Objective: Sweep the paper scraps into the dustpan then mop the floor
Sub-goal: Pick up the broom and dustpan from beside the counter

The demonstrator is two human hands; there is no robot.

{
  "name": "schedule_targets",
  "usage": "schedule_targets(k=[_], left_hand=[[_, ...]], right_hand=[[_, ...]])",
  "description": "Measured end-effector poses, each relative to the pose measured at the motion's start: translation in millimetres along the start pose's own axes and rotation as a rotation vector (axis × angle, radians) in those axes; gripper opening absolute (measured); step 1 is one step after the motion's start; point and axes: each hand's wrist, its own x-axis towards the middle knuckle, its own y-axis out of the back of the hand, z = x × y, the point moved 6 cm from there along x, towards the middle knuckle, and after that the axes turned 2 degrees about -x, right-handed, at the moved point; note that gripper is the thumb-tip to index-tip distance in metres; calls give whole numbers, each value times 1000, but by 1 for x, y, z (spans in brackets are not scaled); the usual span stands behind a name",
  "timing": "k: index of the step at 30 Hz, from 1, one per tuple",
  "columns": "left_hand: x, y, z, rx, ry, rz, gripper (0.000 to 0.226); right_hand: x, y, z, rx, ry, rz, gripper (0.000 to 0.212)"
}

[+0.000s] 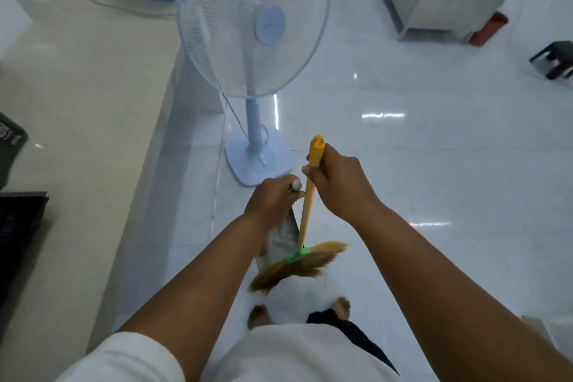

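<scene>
- The fan (pixel 252 28) stands at twelve o'clock from the hands; its base sits on the floor (pixel 418 170) just beyond the left hand, with a cord hanging beside the pole
- The left hand (pixel 273 200) is closed round the top of the dustpan handle, fingers curled over it; the round end of the handle shows by the thumb
- The dustpan (pixel 280 240), grey and upright, hangs at six o'clock from that hand; whether its lip touches the floor I cannot tell
- The broom (pixel 310 195) leans just beside the dustpan at its three o'clock; its bristles, blurred, lie across the pan's mouth at five o'clock
- The right hand (pixel 338 184) grips the yellow broom handle near its top, fingers wrapped round it
- No paper scraps can be made out; the blur of the bristles may hide them, or they may already lie in the pan
- By my reading the sweeping step is in hand and mopping is not yet begun; no mop is in view
- The next move likely calls for a short stroke toward the pan with its lip flat on the floor, kept away from the fan's draught
- A dark stool (pixel 553 60) stands well apart at two o'clock
</scene>
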Motion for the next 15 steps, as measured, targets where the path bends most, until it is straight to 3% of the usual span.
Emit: schedule_targets(k=[9,15], left_hand=[[2,-111,107,79,-140,-282,29],[-22,-212,189,132,-274,-455,18]], right_hand=[[-84,91,103,20,-211,213,17],[-166,158,182,19,-331,312,14]])
